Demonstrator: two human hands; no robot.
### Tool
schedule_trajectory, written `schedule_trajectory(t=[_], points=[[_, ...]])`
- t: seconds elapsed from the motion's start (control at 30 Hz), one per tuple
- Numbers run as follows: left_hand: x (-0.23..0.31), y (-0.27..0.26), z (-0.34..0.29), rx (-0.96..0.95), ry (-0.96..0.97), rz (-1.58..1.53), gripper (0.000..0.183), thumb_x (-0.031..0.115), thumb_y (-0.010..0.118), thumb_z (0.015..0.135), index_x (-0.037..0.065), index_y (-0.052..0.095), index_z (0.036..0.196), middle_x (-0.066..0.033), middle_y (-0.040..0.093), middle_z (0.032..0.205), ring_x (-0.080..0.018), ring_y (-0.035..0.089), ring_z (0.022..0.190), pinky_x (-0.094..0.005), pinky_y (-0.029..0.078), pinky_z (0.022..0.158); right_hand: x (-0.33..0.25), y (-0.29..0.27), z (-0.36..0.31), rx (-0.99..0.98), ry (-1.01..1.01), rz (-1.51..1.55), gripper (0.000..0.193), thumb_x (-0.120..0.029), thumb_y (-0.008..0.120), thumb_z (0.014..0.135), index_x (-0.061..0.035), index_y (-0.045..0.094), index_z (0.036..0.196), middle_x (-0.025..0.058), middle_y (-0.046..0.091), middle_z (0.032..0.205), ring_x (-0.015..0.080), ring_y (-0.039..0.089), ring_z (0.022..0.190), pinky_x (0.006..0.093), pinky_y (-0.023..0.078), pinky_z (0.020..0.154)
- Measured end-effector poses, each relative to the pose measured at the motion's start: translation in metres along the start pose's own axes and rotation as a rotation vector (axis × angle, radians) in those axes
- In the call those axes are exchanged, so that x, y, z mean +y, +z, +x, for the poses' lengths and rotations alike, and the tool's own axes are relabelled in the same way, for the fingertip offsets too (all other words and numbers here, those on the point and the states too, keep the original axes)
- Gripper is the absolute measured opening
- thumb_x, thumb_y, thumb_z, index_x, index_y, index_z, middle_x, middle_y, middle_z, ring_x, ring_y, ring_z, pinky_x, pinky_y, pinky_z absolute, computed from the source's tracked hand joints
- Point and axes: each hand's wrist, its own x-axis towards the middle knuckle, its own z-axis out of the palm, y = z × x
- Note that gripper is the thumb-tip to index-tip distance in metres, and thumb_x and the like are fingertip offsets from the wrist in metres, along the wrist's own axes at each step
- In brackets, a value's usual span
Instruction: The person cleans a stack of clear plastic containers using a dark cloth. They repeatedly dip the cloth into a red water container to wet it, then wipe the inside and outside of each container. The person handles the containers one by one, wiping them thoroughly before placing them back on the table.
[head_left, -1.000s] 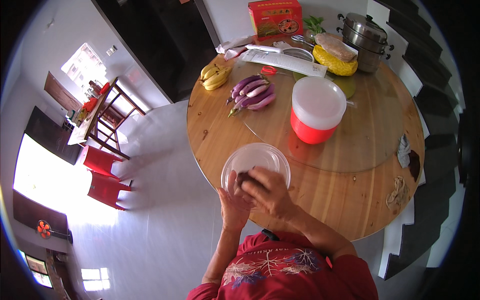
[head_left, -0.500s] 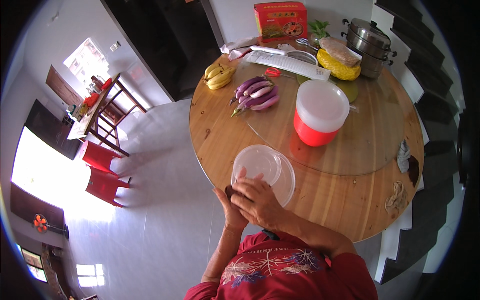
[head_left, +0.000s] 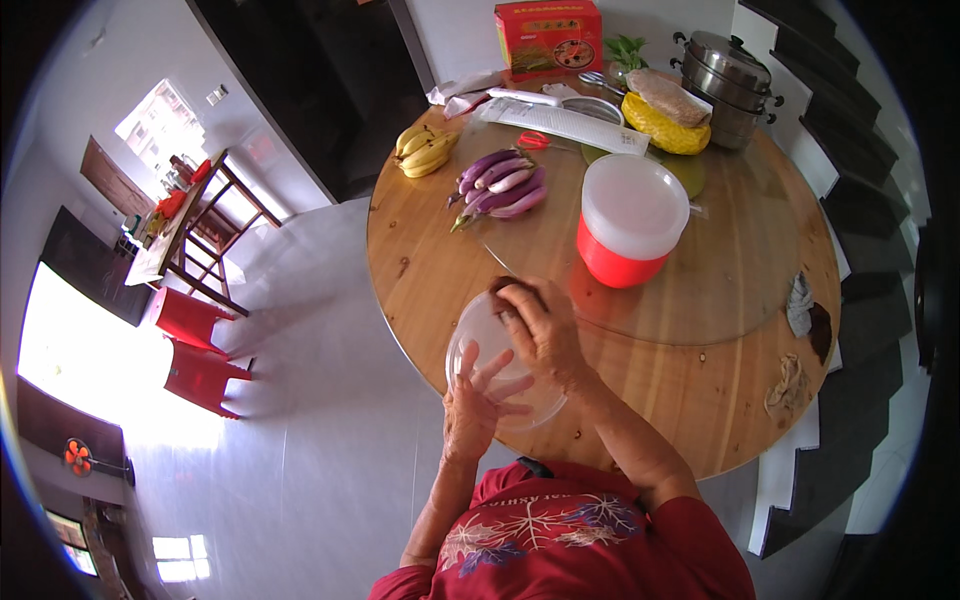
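Observation:
A round, clear plastic lid (head_left: 480, 325) is tilted at the near left edge of the wooden table. My left hand (head_left: 478, 405) supports it, palm up, with the fingers spread against the plastic; they seem to show through it. In my right hand (head_left: 545, 335) a dark brown cloth (head_left: 510, 290) is pinched near the lid's far rim. Part of the lid is hidden by my right hand. Beyond it stands a red tub (head_left: 620, 262) with a stack of translucent white plastic pieces (head_left: 635, 200) on top.
Eggplants (head_left: 500, 185) and bananas (head_left: 425, 150) lie at the table's left. Behind are a white grater-like board (head_left: 565, 122), red scissors (head_left: 533, 140), a yellow bag (head_left: 665, 127), a steamer pot (head_left: 725, 85) and a red box (head_left: 548, 40). Rags (head_left: 788, 385) lie at the right edge.
My hands have come apart. The right one has moved up and away with the brown cloth, while the left has spread its fingers at the lid, which now looks tilted.

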Motion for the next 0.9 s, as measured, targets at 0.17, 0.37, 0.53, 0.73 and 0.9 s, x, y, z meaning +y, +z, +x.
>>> schedule_trajectory(t=[0.17, 0.37, 0.53, 0.73, 0.9], points=[[0.003, 0.002, 0.008, 0.115, 0.046, -0.079, 0.072, 0.06, 0.04, 0.096, 0.029, 0.012, 0.153, -0.0177, 0.032, 0.15, -0.0487, 0.053, 0.118, -0.0544, 0.059, 0.076, 0.026, -0.005, -0.048, 0.018, 0.334, 0.153, 0.034, -0.002, 0.061, 0.085, -0.0004, 0.056, 0.119, 0.0179, 0.055, 0.111, 0.0342, 0.058, 0.1, 0.0414, 0.047, 0.087], [-0.002, 0.0, 0.016, 0.171, 0.055, -0.108, 0.069, 0.06, 0.039, 0.097, 0.029, 0.014, 0.153, -0.0179, 0.029, 0.152, -0.0457, 0.051, 0.121, -0.055, 0.053, 0.088, -0.015, -0.01, -0.095, -0.014, 0.105, 0.008, 0.039, 0.003, 0.064, 0.081, 0.0009, 0.058, 0.119, 0.023, 0.053, 0.119, 0.0388, 0.056, 0.107, 0.0425, 0.048, 0.089], [-0.016, 0.005, 0.012, 0.08, -0.043, -0.197, 0.069, 0.064, 0.027, 0.097, 0.022, 0.023, 0.152, -0.021, 0.035, 0.15, -0.0384, 0.046, 0.128, -0.0511, 0.04, 0.106, -0.042, -0.008, -0.086, -0.228, -0.189, -0.071, 0.03, -0.01, 0.066, 0.081, -0.0074, 0.065, 0.111, 0.0157, 0.055, 0.124, 0.0303, 0.053, 0.118, 0.0429, 0.042, 0.096], [-0.013, 0.009, 0.007, 0.125, -0.132, -0.09, 0.082, 0.073, 0.022, 0.092, 0.019, 0.016, 0.153, -0.0155, 0.037, 0.149, -0.0364, 0.042, 0.133, -0.0522, 0.042, 0.103, -0.016, 0.0, -0.024, -0.071, -0.069, -0.092, 0.031, -0.014, 0.067, 0.08, -0.0143, 0.064, 0.111, 0.0084, 0.055, 0.123, 0.027, 0.054, 0.112, 0.0452, 0.039, 0.091], [-0.01, 0.003, 0.004, 0.017, -0.191, -0.074, 0.086, 0.075, 0.021, 0.09, 0.016, 0.019, 0.152, -0.0181, 0.035, 0.149, -0.0437, 0.05, 0.123, -0.054, 0.052, 0.09, 0.007, 0.007, -0.007, 0.017, 0.017, -0.087, 0.033, -0.01, 0.066, 0.077, -0.0104, 0.062, 0.11, 0.0078, 0.057, 0.116, 0.0274, 0.055, 0.109, 0.0436, 0.04, 0.088]])
